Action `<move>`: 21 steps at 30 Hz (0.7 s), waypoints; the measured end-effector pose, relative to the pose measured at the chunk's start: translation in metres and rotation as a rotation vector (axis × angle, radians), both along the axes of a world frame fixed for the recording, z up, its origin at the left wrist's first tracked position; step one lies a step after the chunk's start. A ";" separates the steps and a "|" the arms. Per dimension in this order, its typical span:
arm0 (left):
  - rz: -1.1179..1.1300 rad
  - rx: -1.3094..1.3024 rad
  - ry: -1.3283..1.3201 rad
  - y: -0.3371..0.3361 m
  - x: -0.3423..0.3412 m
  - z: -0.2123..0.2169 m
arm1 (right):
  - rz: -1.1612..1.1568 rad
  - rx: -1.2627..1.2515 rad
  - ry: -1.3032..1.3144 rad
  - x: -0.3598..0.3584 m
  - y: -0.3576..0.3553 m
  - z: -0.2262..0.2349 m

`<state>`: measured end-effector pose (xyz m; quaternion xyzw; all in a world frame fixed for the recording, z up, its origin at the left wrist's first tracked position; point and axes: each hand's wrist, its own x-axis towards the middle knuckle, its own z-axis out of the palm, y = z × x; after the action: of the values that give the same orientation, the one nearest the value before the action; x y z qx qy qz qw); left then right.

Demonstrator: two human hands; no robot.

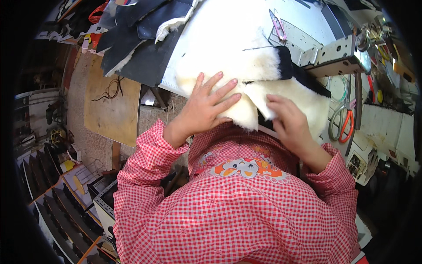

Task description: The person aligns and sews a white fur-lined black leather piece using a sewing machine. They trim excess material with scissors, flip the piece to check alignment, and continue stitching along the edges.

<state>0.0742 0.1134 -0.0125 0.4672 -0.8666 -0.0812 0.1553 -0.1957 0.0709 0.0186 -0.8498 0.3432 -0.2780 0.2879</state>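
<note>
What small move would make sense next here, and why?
Perhaps the right hand should ease the fleece flap smooth: it is curled at that flap's edge, while the left hand lies spread on the cream fleece alongside.

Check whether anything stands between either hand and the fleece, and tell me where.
Nothing visible does. The left hand lies spread directly on the fleece; the right hand, fingers curled, is at its pale flap, though whether it pinches that is unclear. The orange-handled scissors lie off to the right.
</note>
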 end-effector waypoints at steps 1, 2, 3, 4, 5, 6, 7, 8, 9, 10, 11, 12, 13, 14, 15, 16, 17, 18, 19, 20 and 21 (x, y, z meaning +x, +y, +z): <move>0.007 0.020 -0.014 0.001 -0.001 0.000 | -0.026 0.196 -0.027 -0.004 -0.004 0.000; 0.014 0.021 -0.017 0.001 -0.003 0.000 | -0.051 0.377 -0.069 -0.007 -0.008 0.000; 0.022 0.022 -0.021 0.002 -0.004 0.000 | -0.141 0.589 -0.190 -0.007 -0.009 0.000; 0.030 0.023 -0.026 0.002 -0.005 0.000 | -0.182 0.735 -0.236 -0.007 -0.012 0.000; 0.045 0.027 -0.006 0.002 -0.007 0.000 | -0.191 0.768 -0.251 -0.006 -0.014 0.000; 0.063 0.024 0.008 0.002 -0.008 0.001 | -0.211 0.826 -0.267 -0.006 -0.015 0.000; 0.081 0.020 0.020 0.002 -0.009 0.001 | -0.198 0.791 -0.295 -0.004 -0.016 -0.001; 0.103 0.010 0.043 0.002 -0.011 0.001 | -0.200 0.776 -0.322 -0.003 -0.015 -0.002; 0.132 -0.003 0.093 0.002 -0.014 0.000 | -0.201 0.762 -0.350 -0.002 -0.013 -0.002; 0.153 0.014 0.105 0.003 -0.016 0.000 | -0.206 0.783 -0.356 -0.002 -0.013 -0.002; 0.174 0.023 0.116 0.003 -0.018 0.000 | -0.209 0.802 -0.365 -0.002 -0.013 -0.003; 0.196 0.027 0.124 0.004 -0.019 0.000 | -0.205 0.813 -0.391 -0.002 -0.013 -0.003; 0.216 0.036 0.166 0.005 -0.021 0.000 | -0.214 0.819 -0.404 -0.002 -0.012 -0.004; 0.221 0.045 0.157 0.005 -0.022 0.000 | -0.216 0.812 -0.388 -0.002 -0.013 -0.005; 0.223 0.042 0.145 0.006 -0.022 0.000 | -0.212 0.802 -0.386 -0.002 -0.013 -0.005; 0.231 0.032 0.136 0.006 -0.023 0.000 | -0.224 0.800 -0.379 -0.003 -0.014 -0.006; 0.208 0.000 0.081 0.007 -0.023 -0.001 | -0.227 0.793 -0.349 -0.004 -0.015 -0.007; 0.191 -0.040 0.029 0.008 -0.024 -0.002 | -0.191 0.778 -0.371 -0.004 -0.014 -0.008; 0.176 -0.079 -0.024 0.009 -0.024 -0.003 | -0.184 0.779 -0.378 -0.004 -0.014 -0.009; 0.158 -0.100 -0.034 0.009 -0.024 -0.004 | -0.169 0.776 -0.400 -0.005 -0.013 -0.010; 0.140 -0.121 -0.045 0.010 -0.024 -0.006 | -0.174 0.776 -0.389 -0.005 -0.013 -0.011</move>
<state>0.0506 0.1230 -0.0180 0.5182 -0.8383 -0.0071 0.1691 -0.2008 0.0582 0.0079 -0.5785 0.4319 -0.3064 0.6204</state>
